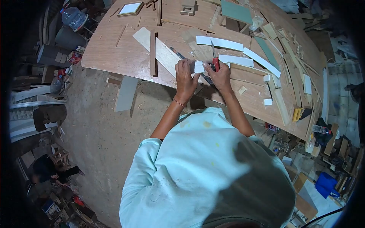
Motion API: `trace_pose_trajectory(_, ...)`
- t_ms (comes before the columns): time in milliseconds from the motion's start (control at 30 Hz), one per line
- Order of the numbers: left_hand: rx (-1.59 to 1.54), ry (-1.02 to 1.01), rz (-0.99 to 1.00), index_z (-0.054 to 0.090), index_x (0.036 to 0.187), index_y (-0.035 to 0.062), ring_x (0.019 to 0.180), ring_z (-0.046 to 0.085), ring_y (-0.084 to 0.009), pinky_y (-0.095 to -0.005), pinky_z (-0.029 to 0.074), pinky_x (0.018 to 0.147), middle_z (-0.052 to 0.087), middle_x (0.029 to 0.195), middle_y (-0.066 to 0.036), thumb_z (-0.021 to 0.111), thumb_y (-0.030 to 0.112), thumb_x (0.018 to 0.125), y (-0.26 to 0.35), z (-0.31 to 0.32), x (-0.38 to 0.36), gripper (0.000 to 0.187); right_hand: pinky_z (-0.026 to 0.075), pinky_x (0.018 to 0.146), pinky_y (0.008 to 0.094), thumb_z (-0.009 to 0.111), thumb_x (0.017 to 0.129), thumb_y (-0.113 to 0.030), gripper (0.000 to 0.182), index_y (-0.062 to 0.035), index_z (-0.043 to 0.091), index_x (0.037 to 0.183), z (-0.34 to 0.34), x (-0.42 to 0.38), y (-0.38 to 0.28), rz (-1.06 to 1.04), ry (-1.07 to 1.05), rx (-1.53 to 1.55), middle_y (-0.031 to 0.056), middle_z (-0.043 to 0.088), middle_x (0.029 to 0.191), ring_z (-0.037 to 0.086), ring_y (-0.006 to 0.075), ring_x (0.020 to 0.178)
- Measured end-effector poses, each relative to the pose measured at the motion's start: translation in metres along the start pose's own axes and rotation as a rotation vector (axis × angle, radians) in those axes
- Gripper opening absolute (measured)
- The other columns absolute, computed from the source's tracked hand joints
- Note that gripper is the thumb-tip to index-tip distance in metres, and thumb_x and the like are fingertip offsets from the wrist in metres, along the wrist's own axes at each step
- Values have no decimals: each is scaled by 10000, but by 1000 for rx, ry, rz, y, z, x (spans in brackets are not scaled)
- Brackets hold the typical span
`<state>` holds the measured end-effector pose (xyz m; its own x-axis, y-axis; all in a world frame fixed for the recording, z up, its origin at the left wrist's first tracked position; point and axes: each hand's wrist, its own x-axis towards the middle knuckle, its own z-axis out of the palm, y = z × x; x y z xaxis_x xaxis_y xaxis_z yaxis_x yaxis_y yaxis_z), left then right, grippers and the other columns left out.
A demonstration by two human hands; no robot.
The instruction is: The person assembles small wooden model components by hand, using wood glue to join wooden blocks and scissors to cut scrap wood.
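Observation:
Near the front edge of the table, a small white block (199, 67) is between my two hands. My left hand (185, 78) has its fingers closed on the block's left side. From the right, my right hand (220, 78) pinches the same block with thumb and finger. A red-handled knife (216, 64) is also in the right hand, its pointed blade upward and away from me. Beneath the hands lies a dark, long tool, partly covered, whose kind I cannot make out. Long white strips (220, 43) lie just beyond the right hand.
On the wooden table (114, 49) are a pale board (159, 51), a brown stick (153, 53), a framed panel (130, 8) and a green-topped piece (236, 12). Offcuts and a yellow-handled saw (298, 114) lie to the right. Another person (45, 169) is low at the left.

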<state>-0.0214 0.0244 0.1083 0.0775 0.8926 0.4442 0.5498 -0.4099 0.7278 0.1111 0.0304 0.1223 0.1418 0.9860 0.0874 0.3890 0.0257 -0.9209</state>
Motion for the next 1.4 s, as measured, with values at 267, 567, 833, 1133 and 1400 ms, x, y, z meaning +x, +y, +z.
trace_pose_trajectory(267, 113, 88, 117, 442, 990, 18, 905, 407, -318, -379, 360, 774, 425, 955, -167, 649, -17, 562, 8, 0, 0, 476, 402, 514, 321, 631, 667, -159, 181, 2, 549, 679, 5, -3, -13, -108, 107, -232, 136, 526, 590, 517, 249, 528)
trace_pose_trajectory(567, 133, 139, 147, 443, 978, 23, 889, 418, -317, -381, 377, 746, 433, 946, -159, 646, -47, 544, 5, 6, -3, 484, 398, 525, 338, 623, 666, -150, 207, 22, 509, 663, 4, -6, -19, -199, 117, -250, 142, 500, 615, 500, 278, 536)
trace_pose_trajectory(833, 105, 120, 114, 458, 958, 5, 871, 419, -317, -372, 375, 745, 432, 928, -163, 641, -33, 555, 6, 6, 0, 444, 417, 543, 353, 603, 667, -147, 183, 12, 519, 699, 5, -11, -18, -205, 35, -230, 148, 516, 642, 529, 293, 585)
trace_pose_trajectory(1133, 0, 161, 25, 468, 933, -1, 718, 439, -194, -280, 403, 588, 426, 824, -98, 691, 63, 589, -7, 4, 4, 416, 419, 550, 341, 604, 671, -172, 211, 10, 539, 754, -1, -10, -7, -9, 52, -244, 156, 533, 614, 540, 289, 578)
trace_pose_trajectory(1400, -132, 165, -66, 444, 928, 2, 747, 419, -242, -307, 382, 634, 425, 832, -118, 668, 19, 564, 0, 5, -1, 429, 416, 530, 325, 612, 681, -200, 216, 5, 576, 736, 4, -10, 2, -75, 125, -44, 127, 550, 585, 534, 219, 533)
